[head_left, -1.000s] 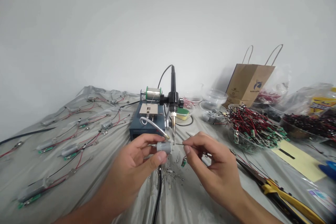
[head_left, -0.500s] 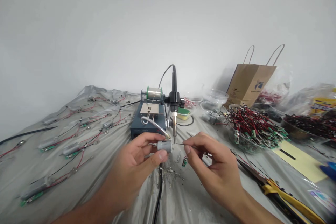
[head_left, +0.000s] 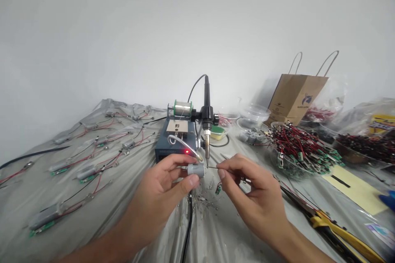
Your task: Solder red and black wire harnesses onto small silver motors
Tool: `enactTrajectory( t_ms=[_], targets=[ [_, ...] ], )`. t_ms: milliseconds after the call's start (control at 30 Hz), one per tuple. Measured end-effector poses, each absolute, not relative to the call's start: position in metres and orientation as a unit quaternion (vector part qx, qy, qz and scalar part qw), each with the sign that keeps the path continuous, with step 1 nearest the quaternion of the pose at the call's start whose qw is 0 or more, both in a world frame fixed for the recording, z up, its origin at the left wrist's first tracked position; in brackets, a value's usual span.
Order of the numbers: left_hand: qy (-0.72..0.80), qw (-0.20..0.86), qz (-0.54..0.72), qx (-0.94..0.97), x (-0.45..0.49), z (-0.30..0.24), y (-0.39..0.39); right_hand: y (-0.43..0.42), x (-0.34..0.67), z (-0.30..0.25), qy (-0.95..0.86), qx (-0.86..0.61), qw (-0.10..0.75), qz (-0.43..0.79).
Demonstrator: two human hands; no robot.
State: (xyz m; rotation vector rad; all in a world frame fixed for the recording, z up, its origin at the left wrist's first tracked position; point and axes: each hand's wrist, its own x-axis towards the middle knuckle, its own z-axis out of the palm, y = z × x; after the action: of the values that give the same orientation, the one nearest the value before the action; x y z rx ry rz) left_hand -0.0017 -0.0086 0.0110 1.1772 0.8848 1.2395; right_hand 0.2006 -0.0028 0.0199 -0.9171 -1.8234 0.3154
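Observation:
Pinched between the thumb and fingers of my left hand (head_left: 165, 189) is a small grey cylindrical motor (head_left: 195, 170), lying sideways with its end toward the right. My right hand (head_left: 247, 183) grips a thin dark wire (head_left: 212, 167), whose tip points left at the motor's end. A small green circuit board (head_left: 218, 188) hangs below my right fingers. Straight down between the hands points a soldering iron (head_left: 207, 131), its tip close to the wire and motor end; contact cannot be made out. The solder feed tube (head_left: 185, 146) curves down to the same spot.
Behind the motor stands a blue soldering station (head_left: 162, 144) with a solder spool (head_left: 183, 108). Wired motors (head_left: 46, 218) lie in rows at left. To the right are a tub of wired boards (head_left: 304, 148), a paper bag (head_left: 298, 96) and yellow-handled pliers (head_left: 336, 230).
A red light has come on at the front of the soldering station. The whole view has shifted slightly; both hands keep their grips, the motor and wire staying by the iron tip.

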Motion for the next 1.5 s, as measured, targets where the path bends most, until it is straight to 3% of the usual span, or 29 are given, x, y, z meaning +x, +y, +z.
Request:
enactTrajectory(
  t_ms=[1500],
  targets=[
    [0.384,0.561,0.513,0.524,-0.0037,0.0085,-0.0075,-0.0035,0.2009,0.0206,-0.760,-0.384,0.508,0.132]
  ],
)
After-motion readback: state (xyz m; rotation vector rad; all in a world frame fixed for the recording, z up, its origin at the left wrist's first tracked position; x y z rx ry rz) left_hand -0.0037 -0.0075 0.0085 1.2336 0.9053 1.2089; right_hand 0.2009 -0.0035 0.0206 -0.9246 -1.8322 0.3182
